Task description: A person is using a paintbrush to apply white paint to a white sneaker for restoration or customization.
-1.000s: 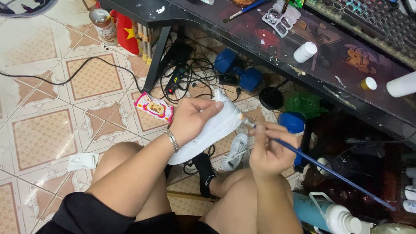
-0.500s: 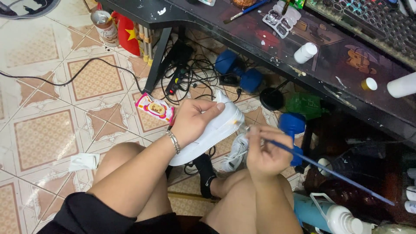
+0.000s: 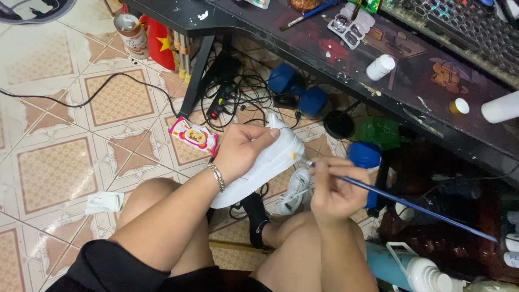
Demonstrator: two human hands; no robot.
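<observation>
- Head view: left hand (image 3: 241,153) grips a white sneaker (image 3: 267,165) above the knees, just below the dark counter (image 3: 303,40).
- Right hand (image 3: 336,189) pinches a blue paintbrush (image 3: 400,203), tip touching the sneaker.

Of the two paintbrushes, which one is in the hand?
The long blue-handled paintbrush in the right hand, tip at the white shoe; the other brush lies on the desk.

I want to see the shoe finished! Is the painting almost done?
Just begun, it seems: the shoe in the left hand looks all white. The right hand has the brush tip at its side. Laces hang loose. The far side is hidden.
</observation>
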